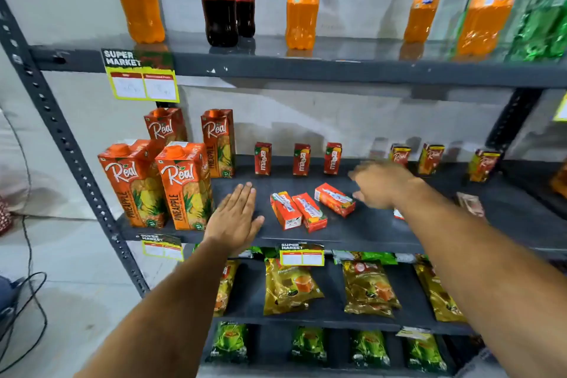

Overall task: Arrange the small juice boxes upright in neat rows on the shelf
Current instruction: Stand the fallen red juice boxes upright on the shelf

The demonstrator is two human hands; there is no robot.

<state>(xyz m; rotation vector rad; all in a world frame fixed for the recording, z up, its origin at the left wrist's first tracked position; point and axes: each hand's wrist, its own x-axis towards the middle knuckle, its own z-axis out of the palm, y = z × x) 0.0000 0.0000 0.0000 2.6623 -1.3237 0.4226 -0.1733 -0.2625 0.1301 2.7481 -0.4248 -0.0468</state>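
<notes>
Both hands bare: left hand (236, 212) flat, right hand (380, 184) blurred, probably reaching; next, upright the fallen boxes (310, 212).

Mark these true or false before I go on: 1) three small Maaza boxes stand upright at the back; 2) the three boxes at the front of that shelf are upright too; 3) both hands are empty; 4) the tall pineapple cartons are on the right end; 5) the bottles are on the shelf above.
1) True: three upright Maaza boxes line the back.
2) False: the three front boxes lie on their sides.
3) True: the left hand is flat and open, and the right hand, though blurred, grips nothing.
4) False: the pineapple cartons stand at the left end.
5) True: bottles stand above.
</notes>
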